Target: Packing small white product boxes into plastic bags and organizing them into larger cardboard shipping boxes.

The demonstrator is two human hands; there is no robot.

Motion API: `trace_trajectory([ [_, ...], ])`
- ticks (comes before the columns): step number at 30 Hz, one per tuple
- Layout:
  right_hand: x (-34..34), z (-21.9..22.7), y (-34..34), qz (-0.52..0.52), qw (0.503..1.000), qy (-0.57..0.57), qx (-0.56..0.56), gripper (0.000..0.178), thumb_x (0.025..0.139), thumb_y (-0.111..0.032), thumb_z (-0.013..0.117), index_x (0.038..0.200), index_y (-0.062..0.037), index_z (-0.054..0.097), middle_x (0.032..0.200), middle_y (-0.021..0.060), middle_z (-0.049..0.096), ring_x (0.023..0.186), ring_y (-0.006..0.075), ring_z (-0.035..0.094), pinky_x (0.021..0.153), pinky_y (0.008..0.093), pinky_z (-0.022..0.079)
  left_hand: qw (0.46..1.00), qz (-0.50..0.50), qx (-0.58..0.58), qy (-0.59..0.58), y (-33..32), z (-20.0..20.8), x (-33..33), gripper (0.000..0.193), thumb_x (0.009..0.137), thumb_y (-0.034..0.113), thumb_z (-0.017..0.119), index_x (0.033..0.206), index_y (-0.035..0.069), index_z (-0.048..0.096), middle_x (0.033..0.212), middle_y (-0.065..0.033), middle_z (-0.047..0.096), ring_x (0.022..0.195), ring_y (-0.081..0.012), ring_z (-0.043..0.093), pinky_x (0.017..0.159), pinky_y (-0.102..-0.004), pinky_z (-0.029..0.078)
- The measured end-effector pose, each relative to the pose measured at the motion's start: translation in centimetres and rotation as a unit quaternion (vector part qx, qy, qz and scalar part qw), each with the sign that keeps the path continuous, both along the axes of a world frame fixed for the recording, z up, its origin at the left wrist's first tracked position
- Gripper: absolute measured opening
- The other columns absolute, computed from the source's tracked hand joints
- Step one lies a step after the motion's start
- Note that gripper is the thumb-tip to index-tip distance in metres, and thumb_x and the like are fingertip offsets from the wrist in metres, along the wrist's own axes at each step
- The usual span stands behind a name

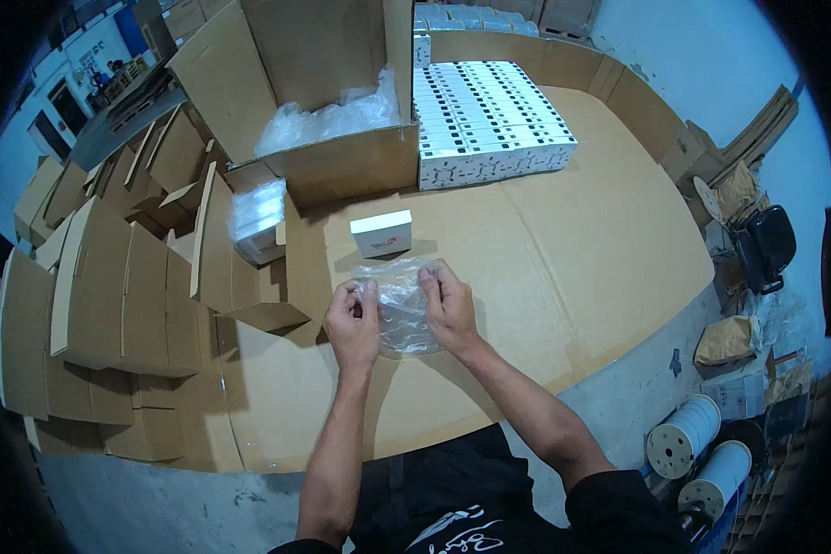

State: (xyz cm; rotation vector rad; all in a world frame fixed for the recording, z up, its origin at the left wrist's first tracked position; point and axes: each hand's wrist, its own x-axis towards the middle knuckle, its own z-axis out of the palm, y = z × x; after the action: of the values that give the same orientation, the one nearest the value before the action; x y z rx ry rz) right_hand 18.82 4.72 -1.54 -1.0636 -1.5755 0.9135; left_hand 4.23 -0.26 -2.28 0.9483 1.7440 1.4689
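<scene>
A clear plastic bag (403,309) is stretched between my two hands, just above the cardboard-covered table. My left hand (353,319) pinches its left side, and my right hand (448,305) grips its upper right side. Right behind the bag, a small white box (381,234) stands on the table, apart from both hands. To the left of it, an open carton (295,294) holds several items wrapped in clear plastic (258,218).
A large open carton (360,162) with loose clear bags (332,118) stands at the back. Rows of white boxes (494,120) lie beside it. Several open cartons (125,286) crowd the left. Cable spools (683,434) and a black chair (764,247) are on the right.
</scene>
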Motion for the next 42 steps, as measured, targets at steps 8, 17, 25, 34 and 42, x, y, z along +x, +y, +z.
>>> trace_trajectory([
  [8,1.3,-0.1,1.1,0.014,0.997,-0.041,-0.056,0.028,0.104,-0.025,0.061,0.092,0.0003,0.061,0.062,0.0106,0.057,0.056,0.0151,0.055,0.054,0.0367,0.044,0.988,0.08,0.099,0.085,0.1,0.2,0.3,0.023,0.107,0.019,0.053,0.103,-0.001,0.064,0.082,-0.0062,0.067,0.074,-0.0103,0.058,0.068,-0.0289,0.049],
  [17,2.2,0.1,1.5,0.041,0.968,0.123,-0.217,0.031,0.106,-0.029,0.058,0.091,-0.0033,0.066,0.07,-0.0027,0.057,0.064,0.0041,0.054,0.051,0.0244,0.045,0.99,0.019,0.07,0.124,-0.2,0.3,-0.1,0.024,0.107,0.02,0.052,0.104,0.0,0.065,0.077,-0.0083,0.066,0.068,-0.0139,0.057,0.065,-0.0331,0.049],
  [25,2.2,1.7,0.7,0.092,0.967,0.043,-0.234,0.026,0.104,-0.027,0.061,0.102,-0.0019,0.068,0.078,0.0008,0.063,0.058,0.0046,0.056,0.048,0.0229,0.044,0.998,-0.027,0.034,0.054,-0.5,0.9,0.0,0.021,0.106,0.02,0.055,0.107,0.001,0.064,0.075,-0.0038,0.063,0.066,-0.0072,0.053,0.06,-0.0272,0.045],
  [34,3.4,2.7,1.8,0.052,0.997,0.02,0.054,0.036,0.096,-0.003,0.058,0.132,-0.008,0.061,0.111,0.0133,0.07,0.097,0.0214,0.066,0.081,0.0343,0.055,0.987,0.017,0.082,-0.135,0.0,-0.8,-2.3,0.022,0.108,0.023,0.055,0.102,0.004,0.064,0.081,0.0036,0.06,0.069,-0.0013,0.048,0.06,-0.0218,0.04],
  [42,3.7,1.1,2.7,0.133,0.934,-0.136,0.304,0.027,0.084,-0.002,0.07,0.11,-0.0066,0.075,0.123,0.0147,0.068,0.119,0.0287,0.062,0.095,0.039,0.055,0.972,-0.065,-0.029,-0.224,-0.5,1.1,-2.1,0.024,0.109,0.024,0.051,0.112,0.003,0.061,0.081,0.003,0.06,0.07,-0.0038,0.052,0.062,-0.0214,0.043],
])
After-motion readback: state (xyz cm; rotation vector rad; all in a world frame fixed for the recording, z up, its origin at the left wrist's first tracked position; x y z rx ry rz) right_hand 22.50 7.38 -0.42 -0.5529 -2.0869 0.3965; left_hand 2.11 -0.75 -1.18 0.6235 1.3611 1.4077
